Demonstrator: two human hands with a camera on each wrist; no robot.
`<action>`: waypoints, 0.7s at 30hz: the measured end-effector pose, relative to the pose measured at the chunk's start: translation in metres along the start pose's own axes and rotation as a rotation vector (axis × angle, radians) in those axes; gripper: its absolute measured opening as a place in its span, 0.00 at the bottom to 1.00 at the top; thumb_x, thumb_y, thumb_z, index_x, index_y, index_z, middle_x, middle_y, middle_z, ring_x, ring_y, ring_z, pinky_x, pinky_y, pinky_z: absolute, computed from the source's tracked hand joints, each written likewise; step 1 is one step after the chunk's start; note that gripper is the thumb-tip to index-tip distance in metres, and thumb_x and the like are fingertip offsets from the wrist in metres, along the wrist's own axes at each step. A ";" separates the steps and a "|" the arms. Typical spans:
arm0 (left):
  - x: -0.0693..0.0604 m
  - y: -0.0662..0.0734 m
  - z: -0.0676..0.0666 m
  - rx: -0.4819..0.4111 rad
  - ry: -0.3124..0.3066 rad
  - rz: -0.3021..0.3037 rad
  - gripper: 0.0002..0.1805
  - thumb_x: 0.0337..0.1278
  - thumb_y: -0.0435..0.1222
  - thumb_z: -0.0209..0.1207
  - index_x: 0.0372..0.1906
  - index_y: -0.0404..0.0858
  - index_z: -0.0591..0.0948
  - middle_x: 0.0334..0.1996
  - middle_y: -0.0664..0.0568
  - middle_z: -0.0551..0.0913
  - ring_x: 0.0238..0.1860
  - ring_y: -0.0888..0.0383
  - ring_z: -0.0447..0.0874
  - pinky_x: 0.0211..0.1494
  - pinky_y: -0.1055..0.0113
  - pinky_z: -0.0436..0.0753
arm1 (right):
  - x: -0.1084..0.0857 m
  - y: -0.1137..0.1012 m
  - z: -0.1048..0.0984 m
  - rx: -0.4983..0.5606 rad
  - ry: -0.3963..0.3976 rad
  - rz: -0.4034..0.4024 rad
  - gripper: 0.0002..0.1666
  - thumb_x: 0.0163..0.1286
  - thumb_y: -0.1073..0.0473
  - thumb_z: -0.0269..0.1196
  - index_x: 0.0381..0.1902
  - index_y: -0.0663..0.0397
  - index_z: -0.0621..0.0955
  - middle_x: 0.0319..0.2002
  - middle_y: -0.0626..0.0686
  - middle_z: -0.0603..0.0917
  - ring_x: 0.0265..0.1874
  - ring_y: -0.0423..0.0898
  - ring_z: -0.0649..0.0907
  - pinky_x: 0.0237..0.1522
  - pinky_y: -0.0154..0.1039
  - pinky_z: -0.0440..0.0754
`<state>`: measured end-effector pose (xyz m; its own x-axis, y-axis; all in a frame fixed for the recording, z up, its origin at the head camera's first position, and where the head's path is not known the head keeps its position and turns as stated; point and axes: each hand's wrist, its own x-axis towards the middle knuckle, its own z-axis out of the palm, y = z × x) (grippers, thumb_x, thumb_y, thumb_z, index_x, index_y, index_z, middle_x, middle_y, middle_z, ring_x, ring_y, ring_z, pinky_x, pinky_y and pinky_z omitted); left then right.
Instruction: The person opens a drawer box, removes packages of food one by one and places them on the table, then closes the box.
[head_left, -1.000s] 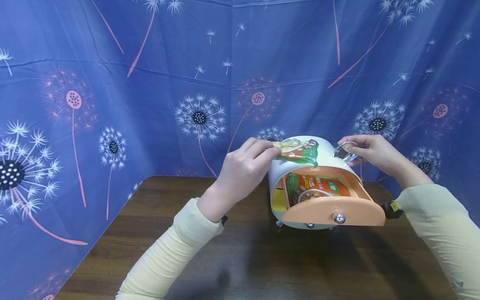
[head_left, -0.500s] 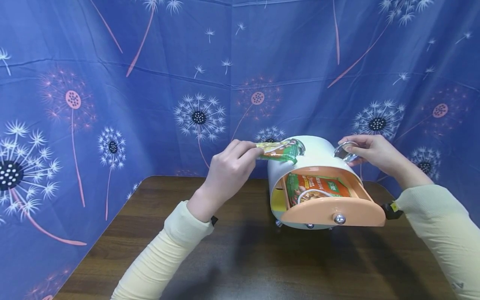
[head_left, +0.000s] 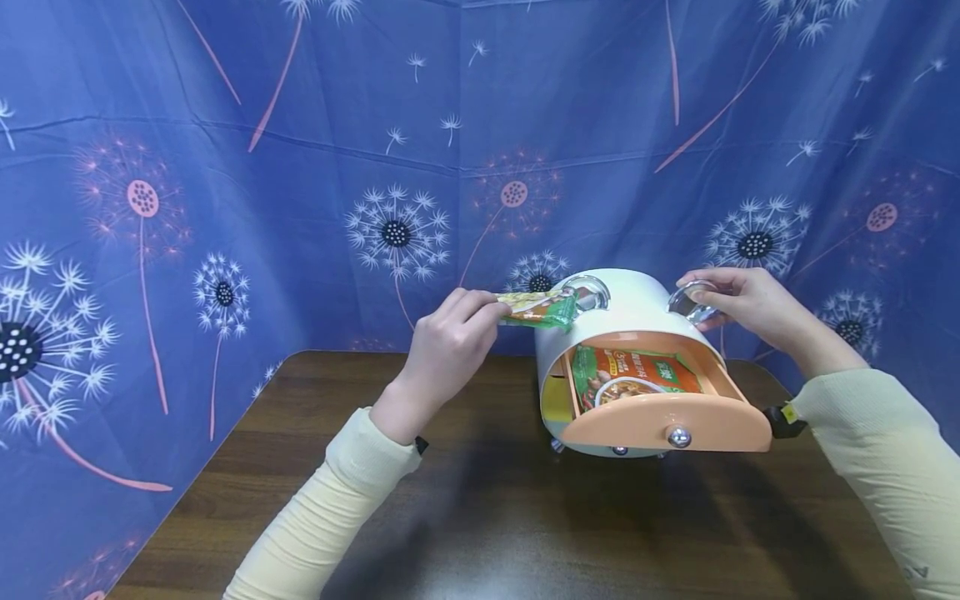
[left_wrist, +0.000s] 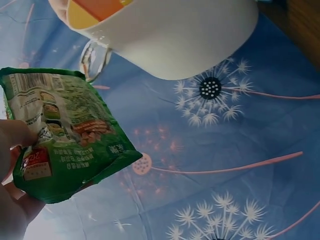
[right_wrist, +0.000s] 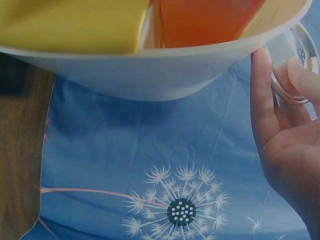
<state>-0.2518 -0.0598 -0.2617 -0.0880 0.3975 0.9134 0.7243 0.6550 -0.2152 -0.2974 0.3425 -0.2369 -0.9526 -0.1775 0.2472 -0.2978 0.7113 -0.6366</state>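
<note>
My left hand (head_left: pixel 453 342) pinches one end of a green and orange food packet (head_left: pixel 542 308), holding it in the air left of a rounded white box (head_left: pixel 630 304). The left wrist view shows the packet's printed back (left_wrist: pixel 67 132), with the thumb on it. At the box's upper right, my right hand (head_left: pixel 746 304) holds a shiny ring-shaped piece (head_left: pixel 692 302), its thumb inside the ring. A similar shiny ring (head_left: pixel 592 292) sits at the upper left of the box. An orange drawer (head_left: pixel 667 421) is pulled out of the box's front, and another packet (head_left: pixel 637 375) lies in it.
The box stands on short metal feet on a brown wooden table (head_left: pixel 450 517). Yellow shows beneath the drawer at its left side. A blue dandelion-print cloth (head_left: pixel 300 208) hangs behind and around the table.
My left hand has moved left with the packet, away from the top of the box, uncovering the left shiny ring. The right hand and the drawer have stayed in place.
</note>
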 end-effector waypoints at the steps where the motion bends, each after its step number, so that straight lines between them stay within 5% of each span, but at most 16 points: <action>1: -0.001 -0.001 0.000 -0.004 0.001 -0.003 0.10 0.49 0.25 0.58 0.35 0.40 0.85 0.35 0.51 0.84 0.36 0.55 0.81 0.39 0.65 0.84 | 0.000 0.000 0.000 -0.001 0.000 0.001 0.24 0.70 0.50 0.55 0.60 0.53 0.73 0.44 0.51 0.84 0.36 0.32 0.82 0.35 0.37 0.84; 12: -0.015 -0.009 0.001 0.001 0.010 -0.005 0.10 0.49 0.25 0.59 0.35 0.39 0.85 0.34 0.51 0.84 0.36 0.55 0.81 0.37 0.65 0.84 | 0.001 0.001 0.001 -0.021 -0.006 0.007 0.24 0.70 0.49 0.55 0.61 0.51 0.73 0.47 0.55 0.83 0.36 0.31 0.82 0.35 0.36 0.84; 21: -0.027 -0.011 0.003 -0.001 0.006 -0.016 0.09 0.49 0.25 0.60 0.34 0.39 0.85 0.33 0.51 0.84 0.36 0.55 0.81 0.39 0.64 0.84 | 0.001 0.002 0.000 -0.006 -0.005 0.007 0.24 0.70 0.50 0.55 0.60 0.52 0.73 0.44 0.48 0.84 0.36 0.31 0.82 0.35 0.36 0.84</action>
<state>-0.2593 -0.0760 -0.2846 -0.0958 0.3828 0.9188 0.7237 0.6606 -0.1998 -0.2987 0.3437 -0.2376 -0.9550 -0.1760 0.2389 -0.2907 0.7166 -0.6340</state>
